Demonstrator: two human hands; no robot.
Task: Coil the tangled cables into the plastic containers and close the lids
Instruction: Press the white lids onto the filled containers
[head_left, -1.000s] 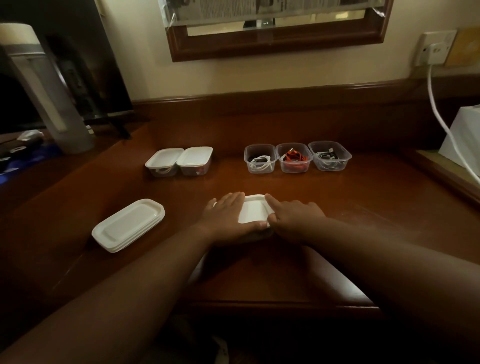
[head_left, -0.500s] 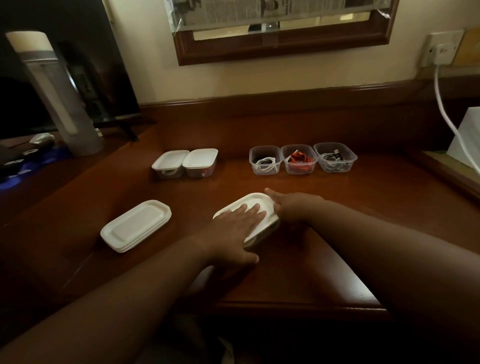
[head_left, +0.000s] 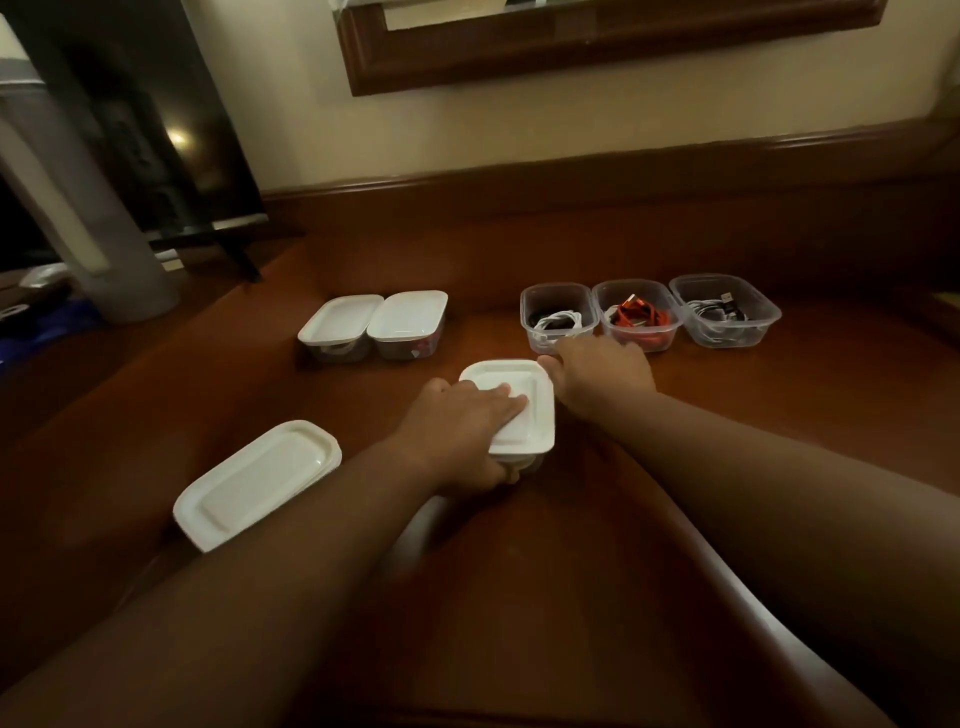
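A lidded plastic container (head_left: 524, 410) sits in the middle of the wooden desk. My left hand (head_left: 462, 431) lies flat on its white lid, thumb around the near edge. My right hand (head_left: 597, 371) rests at its far right corner, touching the lid's rim. Behind, three lidless clear containers stand in a row: one with a white cable (head_left: 557, 318), one with a red cable (head_left: 640, 317), one with white and black cables (head_left: 724, 312). Two closed containers (head_left: 374, 325) stand side by side at the back left.
A stack of spare white lids (head_left: 257, 483) lies at the left front. A tall grey cylinder (head_left: 78, 208) and a dark screen (head_left: 156, 130) stand at the far left. The desk's raised wooden back rail (head_left: 571, 182) runs behind the containers.
The lidded container has slid away from me and turned under my hands. My right hand has shifted to its far right corner. The camera tilted down.
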